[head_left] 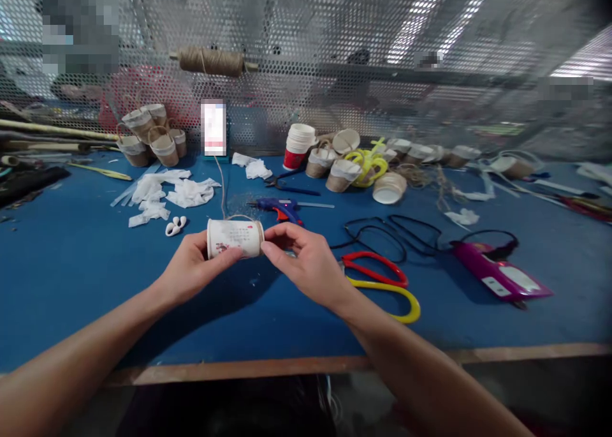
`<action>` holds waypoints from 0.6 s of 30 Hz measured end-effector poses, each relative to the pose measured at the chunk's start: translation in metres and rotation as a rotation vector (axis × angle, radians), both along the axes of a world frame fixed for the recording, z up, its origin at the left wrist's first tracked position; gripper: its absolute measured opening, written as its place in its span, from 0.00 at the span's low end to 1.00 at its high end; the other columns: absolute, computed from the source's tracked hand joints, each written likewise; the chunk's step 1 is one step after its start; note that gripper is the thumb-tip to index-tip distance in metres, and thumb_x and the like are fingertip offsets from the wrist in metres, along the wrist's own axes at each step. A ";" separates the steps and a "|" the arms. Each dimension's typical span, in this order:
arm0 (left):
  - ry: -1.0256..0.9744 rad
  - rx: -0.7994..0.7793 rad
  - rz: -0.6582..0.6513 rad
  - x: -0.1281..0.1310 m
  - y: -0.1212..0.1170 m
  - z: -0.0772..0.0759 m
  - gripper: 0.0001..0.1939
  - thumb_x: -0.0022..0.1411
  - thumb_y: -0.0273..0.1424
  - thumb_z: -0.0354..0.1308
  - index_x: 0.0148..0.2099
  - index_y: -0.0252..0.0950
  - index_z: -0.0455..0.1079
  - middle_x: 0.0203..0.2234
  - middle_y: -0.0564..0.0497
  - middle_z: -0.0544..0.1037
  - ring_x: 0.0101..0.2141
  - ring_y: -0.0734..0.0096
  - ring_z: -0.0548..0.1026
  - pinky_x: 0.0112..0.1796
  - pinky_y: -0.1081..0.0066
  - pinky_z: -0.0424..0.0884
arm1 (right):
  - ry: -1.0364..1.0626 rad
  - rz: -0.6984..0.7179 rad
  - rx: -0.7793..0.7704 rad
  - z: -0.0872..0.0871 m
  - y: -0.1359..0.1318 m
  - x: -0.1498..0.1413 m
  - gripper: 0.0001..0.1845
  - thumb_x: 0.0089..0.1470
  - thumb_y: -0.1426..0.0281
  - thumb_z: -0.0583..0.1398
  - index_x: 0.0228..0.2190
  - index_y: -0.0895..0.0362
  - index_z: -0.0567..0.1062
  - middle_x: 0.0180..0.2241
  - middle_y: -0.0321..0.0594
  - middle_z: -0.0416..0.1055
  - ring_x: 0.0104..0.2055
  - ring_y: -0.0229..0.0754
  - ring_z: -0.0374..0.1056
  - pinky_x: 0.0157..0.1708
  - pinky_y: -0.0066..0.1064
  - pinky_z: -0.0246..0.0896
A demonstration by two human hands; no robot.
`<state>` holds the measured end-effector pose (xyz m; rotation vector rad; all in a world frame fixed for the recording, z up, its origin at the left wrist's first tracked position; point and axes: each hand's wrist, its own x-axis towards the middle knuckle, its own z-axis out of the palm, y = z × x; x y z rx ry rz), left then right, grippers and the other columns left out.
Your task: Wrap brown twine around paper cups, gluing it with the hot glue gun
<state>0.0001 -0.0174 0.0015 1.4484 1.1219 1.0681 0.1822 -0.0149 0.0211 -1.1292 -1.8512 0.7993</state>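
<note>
A white paper cup [234,236] with printed text and a small red pattern lies on its side above the table. My left hand [194,261] grips it around the left part, thumb along the front. Brown twine [260,233] circles the cup's right end. There, my right hand [306,255] has thumb and fingertips closed on the twine against the cup; the exact pinch is partly hidden. The strand climbs behind the cup toward a twine roll [210,62] on the mesh. Just beyond the cup rests a blue glue gun [280,206].
Scissors [382,284] with red and yellow handles lie by my right wrist. A purple device [500,274] with a black cord sits farther right. Twine-covered cups [165,148], stacked paper cups [299,147], white scraps [191,191] and pliers [291,185] occupy the back.
</note>
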 end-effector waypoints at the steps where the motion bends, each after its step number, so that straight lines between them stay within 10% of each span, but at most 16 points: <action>1: 0.020 0.011 0.005 0.000 -0.001 0.000 0.14 0.48 0.35 0.61 0.38 0.36 0.74 0.35 0.48 0.79 0.34 0.62 0.75 0.36 0.67 0.70 | -0.015 -0.009 0.010 0.001 -0.001 0.000 0.05 0.47 0.70 0.57 0.28 0.59 0.69 0.26 0.36 0.71 0.27 0.35 0.67 0.28 0.27 0.63; 18: -0.068 -0.087 0.028 0.004 -0.005 -0.005 0.14 0.49 0.34 0.61 0.39 0.34 0.73 0.35 0.47 0.79 0.33 0.66 0.76 0.36 0.71 0.71 | -0.125 -0.060 0.064 0.003 -0.007 -0.001 0.03 0.45 0.72 0.57 0.24 0.59 0.71 0.21 0.35 0.70 0.22 0.32 0.64 0.23 0.24 0.59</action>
